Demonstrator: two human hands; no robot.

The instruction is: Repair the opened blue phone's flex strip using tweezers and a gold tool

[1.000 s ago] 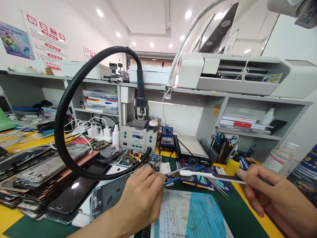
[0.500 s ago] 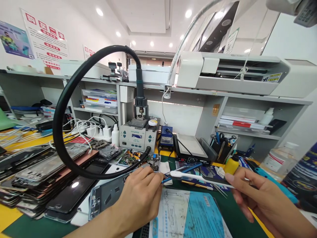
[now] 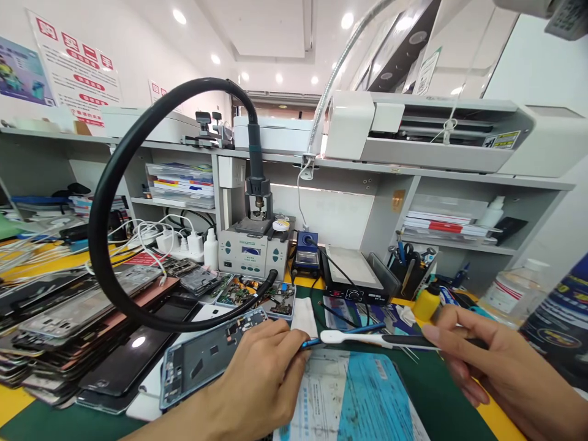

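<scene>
My left hand (image 3: 269, 370) is closed, its fingers pinching the near end of a long thin blue strip (image 3: 312, 343) whose exact kind I cannot make out. Behind the white head of a toothbrush (image 3: 362, 338), the strip runs off to the right. My right hand (image 3: 473, 355) grips the toothbrush by its black handle, with the head pointing left close to the left fingertips. Whether the bristles touch the strip is unclear. Below both hands lies a stained white-and-blue pad (image 3: 349, 398). A stripped phone frame (image 3: 202, 361) rests partly behind my left hand.
Stacked phone parts (image 3: 59, 337) fill the left side. A thick black hose (image 3: 98, 208) loops from the hot-air station (image 3: 252, 254). Circuit boards (image 3: 243, 291) sit in a tray. At right stand a yellow bottle (image 3: 426, 303), a clear bottle (image 3: 509, 291) and a tool holder (image 3: 413, 272).
The toothbrush has swung nearly level, its head staying near my left fingertips. The far end of the blue strip has dropped lower. The view has shifted slightly.
</scene>
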